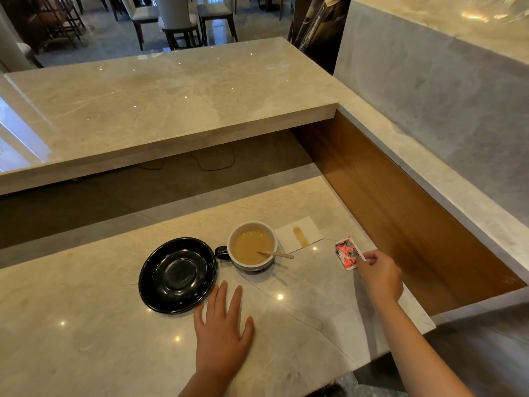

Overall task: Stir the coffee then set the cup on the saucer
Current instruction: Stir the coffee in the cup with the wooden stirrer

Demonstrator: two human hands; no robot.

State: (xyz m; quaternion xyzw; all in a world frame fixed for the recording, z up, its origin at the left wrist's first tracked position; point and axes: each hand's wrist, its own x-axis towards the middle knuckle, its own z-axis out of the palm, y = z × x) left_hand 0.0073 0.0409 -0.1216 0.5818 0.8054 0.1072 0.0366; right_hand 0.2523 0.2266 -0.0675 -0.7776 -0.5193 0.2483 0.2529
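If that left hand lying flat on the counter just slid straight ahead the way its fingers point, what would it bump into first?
Probably the coffee cup. The left hand lies flat with fingers pointing toward its near side; the black saucer sits just left of that line, though the outer fingers might graze its rim.

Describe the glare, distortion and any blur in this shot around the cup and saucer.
Head view: small ceiling-light glints dot the marble counter, and a broad window glare washes its raised ledge at far left. Wide-angle bending curves the counter edges. The cup, stirrer and saucer are sharp; the packet at the right hand looks slightly smeared.

Stained napkin (299, 234) and red sachet (347, 254) (opened) on marble counter (86, 339).
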